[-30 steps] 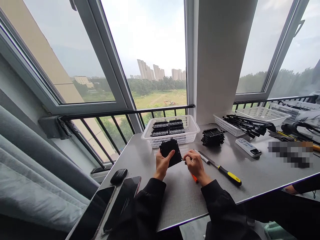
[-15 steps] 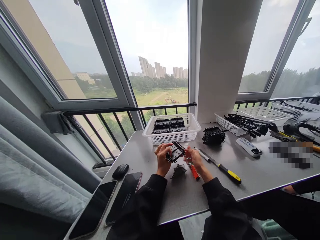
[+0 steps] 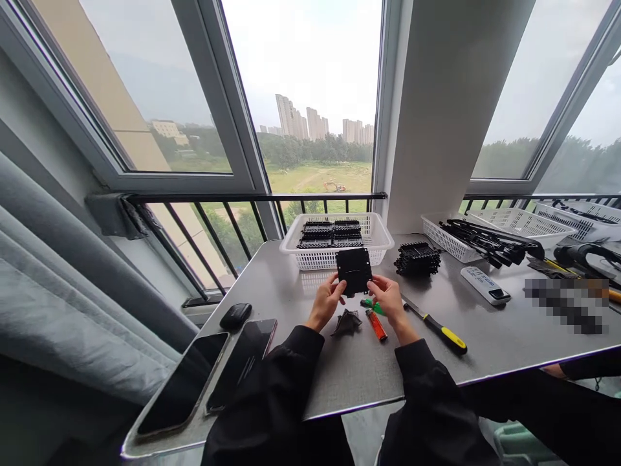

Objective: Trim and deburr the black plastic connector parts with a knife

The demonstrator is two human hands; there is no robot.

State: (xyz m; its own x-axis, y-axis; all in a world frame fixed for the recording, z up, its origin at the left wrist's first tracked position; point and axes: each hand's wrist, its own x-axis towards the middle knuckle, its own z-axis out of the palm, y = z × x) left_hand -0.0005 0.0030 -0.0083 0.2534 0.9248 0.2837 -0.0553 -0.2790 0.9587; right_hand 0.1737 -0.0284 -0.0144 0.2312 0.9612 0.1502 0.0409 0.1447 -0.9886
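A square black plastic part is held up above the table, its flat face toward me. My left hand pinches its lower left edge. At the lower right corner, my right hand grips it too, thumb in front. Below the hands lie a crumpled dark grey scrap, an orange-red lighter and a green item partly hidden by the right hand. Behind the held part stands a white basket with ribbed black parts in it. A stack of similar black parts sits to its right.
On the right are a file with a yellow-black handle, a white device and white baskets with long black parts. Two phones and a small black case lie left. Another person's dark-clothed leg is below the table's right edge.
The black part has been turned from its ribbed side to its flat face and raised slightly. My right hand, apart from it or barely touching before, now grips it. The green item has come into sight.
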